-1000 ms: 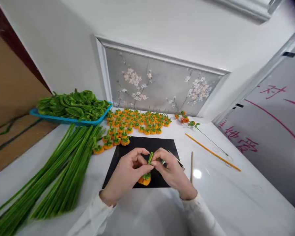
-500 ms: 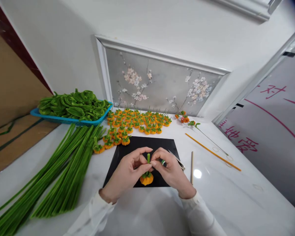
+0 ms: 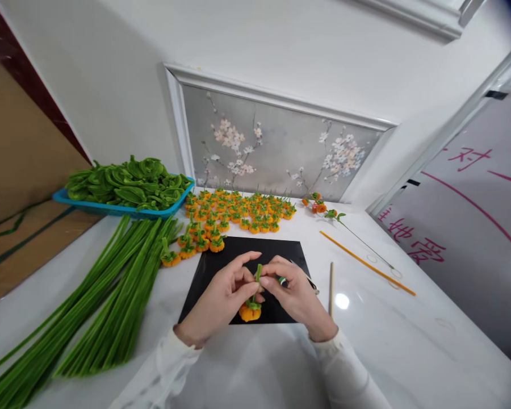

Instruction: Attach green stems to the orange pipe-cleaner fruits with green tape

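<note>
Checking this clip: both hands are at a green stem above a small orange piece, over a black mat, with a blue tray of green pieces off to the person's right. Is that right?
Not quite: the head view shows the blue tray of green pieces off to the person's left. The rest of the statement stands.

The orange pumpkin (image 3: 250, 312) has shifted slightly left since half a second ago.

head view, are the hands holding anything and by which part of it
Yes: the small orange piece, by its green stem, pinched in the left hand. The right hand is at the stem too; whether it grips cannot be told.
</note>
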Demonstrator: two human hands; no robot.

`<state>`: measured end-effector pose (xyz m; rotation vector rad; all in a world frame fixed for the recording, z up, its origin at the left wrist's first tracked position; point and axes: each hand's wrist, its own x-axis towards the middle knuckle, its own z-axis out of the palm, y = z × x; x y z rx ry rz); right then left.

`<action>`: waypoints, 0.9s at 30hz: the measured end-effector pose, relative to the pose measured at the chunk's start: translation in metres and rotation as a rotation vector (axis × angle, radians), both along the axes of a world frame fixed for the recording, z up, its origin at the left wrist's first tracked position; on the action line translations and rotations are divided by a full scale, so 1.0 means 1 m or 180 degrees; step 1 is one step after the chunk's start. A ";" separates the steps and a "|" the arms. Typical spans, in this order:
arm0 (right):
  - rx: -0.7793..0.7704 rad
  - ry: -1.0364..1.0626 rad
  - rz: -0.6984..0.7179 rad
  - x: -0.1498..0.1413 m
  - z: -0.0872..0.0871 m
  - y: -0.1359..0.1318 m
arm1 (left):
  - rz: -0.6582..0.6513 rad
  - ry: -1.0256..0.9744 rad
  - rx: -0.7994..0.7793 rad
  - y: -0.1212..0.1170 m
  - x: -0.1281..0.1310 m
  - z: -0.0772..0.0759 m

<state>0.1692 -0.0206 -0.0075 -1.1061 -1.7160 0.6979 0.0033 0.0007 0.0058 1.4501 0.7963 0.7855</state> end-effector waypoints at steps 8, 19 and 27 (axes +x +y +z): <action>0.0066 -0.0031 -0.0057 -0.004 0.002 -0.001 | 0.0034 -0.0002 -0.0237 0.003 -0.001 0.001; 0.0135 -0.0180 0.0034 0.000 0.002 -0.001 | 0.0300 0.0209 0.0037 0.004 -0.002 0.000; 0.0328 -0.0294 -0.0093 -0.001 0.002 -0.002 | 0.0359 0.0410 0.0434 0.003 -0.002 0.000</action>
